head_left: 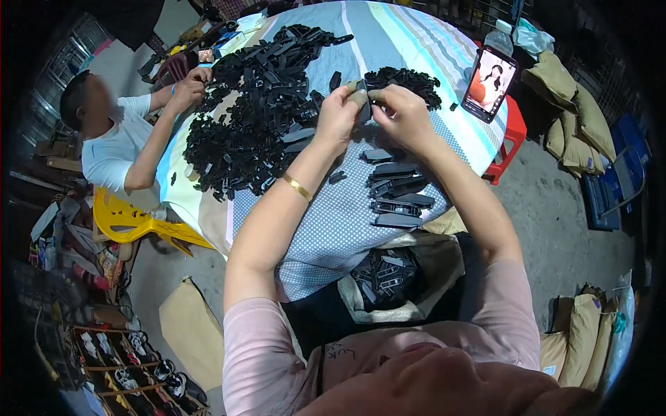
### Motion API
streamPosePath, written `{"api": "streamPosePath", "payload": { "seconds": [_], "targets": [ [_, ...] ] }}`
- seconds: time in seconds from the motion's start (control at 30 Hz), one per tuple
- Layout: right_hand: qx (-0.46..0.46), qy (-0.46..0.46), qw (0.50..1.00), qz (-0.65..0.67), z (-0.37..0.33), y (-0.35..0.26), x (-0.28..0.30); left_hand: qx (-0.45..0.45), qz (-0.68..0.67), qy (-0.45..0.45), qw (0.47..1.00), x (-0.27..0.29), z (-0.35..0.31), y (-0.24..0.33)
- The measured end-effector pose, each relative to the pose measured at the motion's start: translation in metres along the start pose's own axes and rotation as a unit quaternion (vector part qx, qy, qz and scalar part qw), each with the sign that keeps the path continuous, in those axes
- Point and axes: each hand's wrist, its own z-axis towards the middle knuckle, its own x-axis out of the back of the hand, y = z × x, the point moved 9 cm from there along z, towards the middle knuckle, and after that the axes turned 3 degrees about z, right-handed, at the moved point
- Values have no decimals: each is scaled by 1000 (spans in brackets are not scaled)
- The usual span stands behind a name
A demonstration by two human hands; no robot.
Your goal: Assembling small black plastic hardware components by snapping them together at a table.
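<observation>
Over the far middle of the table, my left hand [336, 119] is closed on a long black plastic part [365, 111], held on end. Its fingertips look covered by something olive-coloured. My right hand [405, 116] pinches at the part's right edge; whatever sits between those fingertips is too small to make out. Below my hands lies a column of similar black parts [395, 188], laid side by side. Left of my left hand spreads a large heap of loose black parts [260, 104]. Beyond my right hand is a smaller heap of little black pieces [414, 82].
Parts fill an open sack [350, 295] by my lap. A phone [490, 83] leans against a bottle [501, 40] at the table's right. At the left, a co-worker's hands [187, 90] work by the heap. Nearby stand a yellow chair [125, 220] and red stool [515, 132].
</observation>
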Motion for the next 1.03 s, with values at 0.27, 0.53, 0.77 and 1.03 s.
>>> {"api": "streamPosePath", "payload": {
  "seconds": [0.27,0.53,0.77,1.03],
  "targets": [
    [-85,-69,993,32,-8,16,-18,-108,260,81,956,9,-4,19],
    [-13,-155,988,7,-5,0,-25,-120,288,118,943,13,-1,16],
    [-23,-156,984,84,-7,-11,-28,-234,331,201,892,7,-18,54],
    [-150,-94,984,-9,2,56,-15,-157,354,-65,920,-13,-6,36]
  ]
}}
